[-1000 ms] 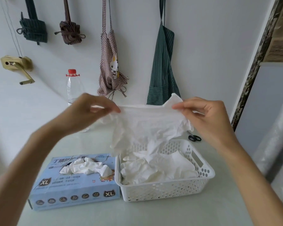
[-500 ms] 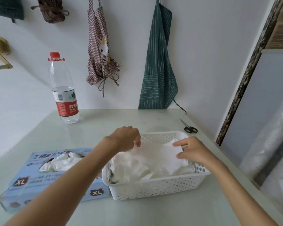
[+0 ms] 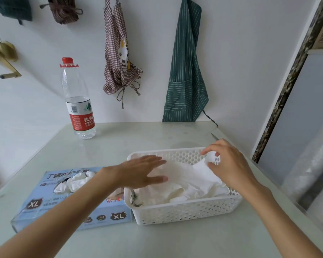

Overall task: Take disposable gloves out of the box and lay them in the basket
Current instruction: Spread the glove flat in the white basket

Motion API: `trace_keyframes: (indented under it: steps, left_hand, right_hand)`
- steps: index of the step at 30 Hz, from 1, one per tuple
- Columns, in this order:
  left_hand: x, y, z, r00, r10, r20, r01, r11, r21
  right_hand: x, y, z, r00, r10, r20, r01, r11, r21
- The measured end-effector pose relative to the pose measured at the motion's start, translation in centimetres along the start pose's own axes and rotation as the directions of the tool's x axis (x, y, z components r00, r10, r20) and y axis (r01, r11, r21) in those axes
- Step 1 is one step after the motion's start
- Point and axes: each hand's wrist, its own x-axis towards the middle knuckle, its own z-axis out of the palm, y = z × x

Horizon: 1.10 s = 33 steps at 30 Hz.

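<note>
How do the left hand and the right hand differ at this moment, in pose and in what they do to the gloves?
The left hand lies flat with straight fingers over the gloves at the basket's left end; the right hand is at the far right corner with curled fingers. The left hand grips nothing; the right hand pinches a glove edge. Both are over the basket.

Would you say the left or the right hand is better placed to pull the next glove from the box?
Left, probably. The left hand lies flat over the basket's near-left corner, right beside the box; the right hand is at the far-right rim, fingers curled by a glove.
</note>
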Motion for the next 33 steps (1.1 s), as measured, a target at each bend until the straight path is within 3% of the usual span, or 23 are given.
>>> trace_keyframes:
  steps: [2,3,5,7,11,15,17,19,23,25,28,30,33]
  left_hand:
    - [-0.6,0.3,0.4,0.991,-0.051,0.128,0.037,0.993,0.11]
    - [-0.6,0.5,0.6,0.986,-0.079,0.149,0.055,0.985,0.162]
    - [-0.2,0.9,0.9,0.971,-0.139,0.196,0.089,0.967,0.24]
    - [0.2,1.1,1.3,0.951,-0.208,0.228,0.124,0.934,0.335]
    - [0.4,1.7,1.9,0.943,-0.261,0.206,0.171,0.912,0.373]
    - [-1.6,1.7,-0.2,0.982,-0.177,0.07,0.156,0.959,0.238]
    - [-2.7,1.4,-1.0,0.977,-0.211,0.037,0.188,0.929,0.318]
    - [-3.4,1.4,-1.2,0.959,-0.274,0.065,0.223,0.878,0.423]
    - [-3.3,1.8,-0.6,0.949,-0.31,0.049,0.266,0.877,0.4]
    - [-3.8,1.6,-0.4,0.957,-0.288,-0.03,0.282,0.906,0.316]
    - [-5.8,0.5,0.1,0.944,-0.261,-0.2,0.288,0.95,0.121]
    - [-8.1,-1.4,0.5,0.897,-0.314,-0.312,0.324,0.946,-0.018]
    - [-11.3,-4.6,0.7,0.758,-0.451,-0.471,0.391,0.892,-0.225]
  right_hand:
    - [0.5,-0.4,0.5,0.97,-0.061,0.237,0.021,0.985,0.17]
    - [0.8,-0.4,0.9,0.913,-0.055,0.405,-0.008,0.988,0.154]
    - [1.3,-0.1,1.1,0.777,0.047,0.628,-0.039,0.999,-0.026]
    - [1.5,0.1,1.0,0.719,0.155,0.678,-0.07,0.986,-0.151]
    - [1.0,-0.1,1.1,0.712,0.171,0.681,-0.097,0.985,-0.145]
    - [0.0,-1.2,-0.1,0.885,0.037,0.464,0.019,0.993,-0.115]
    - [-0.3,-2.4,-0.8,0.919,-0.026,0.393,0.025,1.0,0.008]
    - [-0.7,-3.8,-0.8,0.875,-0.036,0.482,-0.015,0.995,0.101]
    - [-1.3,-5.7,0.9,0.748,0.063,0.661,-0.053,0.998,-0.035]
    - [-1.6,-6.3,1.3,0.732,0.109,0.673,-0.091,0.994,-0.062]
    - [-2.3,-6.5,0.4,0.843,0.155,0.515,-0.152,0.987,-0.049]
    - [-3.0,-8.0,0.5,0.931,0.129,0.342,-0.131,0.991,-0.019]
    - [-4.0,-11.9,2.0,0.976,0.021,0.219,-0.063,0.98,0.187]
